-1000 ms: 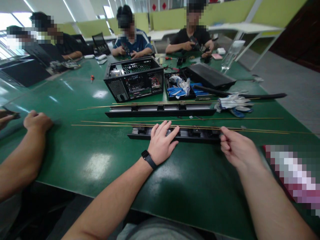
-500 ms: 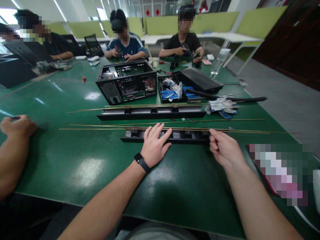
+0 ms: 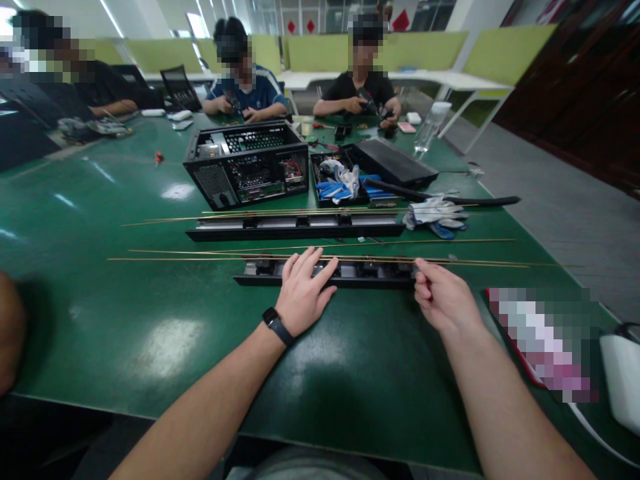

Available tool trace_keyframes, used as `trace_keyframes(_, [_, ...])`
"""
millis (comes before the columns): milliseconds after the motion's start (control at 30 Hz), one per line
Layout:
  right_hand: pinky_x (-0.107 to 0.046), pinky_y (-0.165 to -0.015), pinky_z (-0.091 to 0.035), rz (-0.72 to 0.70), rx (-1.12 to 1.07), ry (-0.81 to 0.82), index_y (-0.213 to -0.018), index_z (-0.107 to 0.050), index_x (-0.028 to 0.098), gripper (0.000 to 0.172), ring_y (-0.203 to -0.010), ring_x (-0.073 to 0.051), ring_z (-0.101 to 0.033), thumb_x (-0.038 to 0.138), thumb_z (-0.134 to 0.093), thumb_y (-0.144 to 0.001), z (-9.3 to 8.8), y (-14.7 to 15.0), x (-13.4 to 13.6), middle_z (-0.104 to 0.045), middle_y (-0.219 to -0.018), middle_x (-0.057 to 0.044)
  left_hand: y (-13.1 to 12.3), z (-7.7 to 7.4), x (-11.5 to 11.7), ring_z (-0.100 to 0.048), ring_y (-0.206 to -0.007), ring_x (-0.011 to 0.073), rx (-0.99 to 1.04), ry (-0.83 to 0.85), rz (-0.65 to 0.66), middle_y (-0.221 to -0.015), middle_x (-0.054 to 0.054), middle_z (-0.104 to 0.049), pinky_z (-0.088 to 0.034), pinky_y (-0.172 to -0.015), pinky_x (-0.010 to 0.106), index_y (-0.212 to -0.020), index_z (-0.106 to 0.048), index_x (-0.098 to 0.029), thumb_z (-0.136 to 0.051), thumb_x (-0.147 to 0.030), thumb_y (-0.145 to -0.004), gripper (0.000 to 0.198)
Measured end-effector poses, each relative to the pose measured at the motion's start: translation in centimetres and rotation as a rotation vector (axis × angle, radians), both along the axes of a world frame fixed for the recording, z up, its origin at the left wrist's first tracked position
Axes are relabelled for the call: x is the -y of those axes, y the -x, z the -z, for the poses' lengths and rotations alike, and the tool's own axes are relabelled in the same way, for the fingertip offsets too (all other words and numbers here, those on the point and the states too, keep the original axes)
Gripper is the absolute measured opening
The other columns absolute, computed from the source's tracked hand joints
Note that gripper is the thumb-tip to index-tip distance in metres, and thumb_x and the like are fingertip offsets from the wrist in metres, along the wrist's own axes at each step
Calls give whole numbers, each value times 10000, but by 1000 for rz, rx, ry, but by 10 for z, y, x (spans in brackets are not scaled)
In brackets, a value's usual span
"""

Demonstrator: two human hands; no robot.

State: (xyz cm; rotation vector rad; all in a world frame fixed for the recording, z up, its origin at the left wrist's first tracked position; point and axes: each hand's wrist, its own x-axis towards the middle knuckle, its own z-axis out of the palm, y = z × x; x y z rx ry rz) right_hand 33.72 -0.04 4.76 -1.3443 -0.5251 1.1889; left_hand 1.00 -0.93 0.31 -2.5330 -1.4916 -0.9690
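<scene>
My left hand (image 3: 306,291) lies with spread fingers across the near black rail (image 3: 373,283) and the thin brass-coloured rods (image 3: 175,259) over it. A dark watch is on that wrist. At the rail's right end, my right hand (image 3: 444,293) is closed in a pinch. Whatever sits between its thumb and finger is too small to make out. Dark blocks (image 3: 369,267) stand inside the rail's silvery channel, partly hidden by my left hand. Behind it lies a second black rail (image 3: 295,233), with more rods along its far side.
An open computer case (image 3: 250,163) stands on the green table (image 3: 165,347). A toolbox with gloves (image 3: 339,183), a loose pair of gloves (image 3: 435,215) and a black tube (image 3: 480,199) lie beyond the rails. Several people sit around. Another person's arm (image 3: 9,327) rests at left.
The view has turned slightly, so most things sit a little further left. The other person's hand at the left has gone out of view. My own hands keep the same pose at the rail.
</scene>
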Motion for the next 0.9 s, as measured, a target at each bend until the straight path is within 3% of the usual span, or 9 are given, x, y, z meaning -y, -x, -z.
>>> trace_keyframes(600, [-136, -330, -328, 53, -59, 73, -1007, -701, 264, 435, -438, -76, -505, 255, -1132, -950, -4, -6, -3, -618, -687, 87, 1, -3, 0, -663, -1839, 444, -27, 4, 14, -1917, 199, -732, -498, -1536, 698, -1778, -819, -317, -898, -220, -1161, 629])
trace_keyframes(900, [-139, -311, -298, 91, -58, 92, -961, -739, 244, 322, -416, -68, -478, 255, -1043, -1067, -8, 3, -2, -641, -692, 66, 1, -4, 0, -657, -1842, 448, -42, 6, 13, -1921, 199, -727, -495, -1538, 687, -1794, -808, -321, -919, -238, -1162, 647])
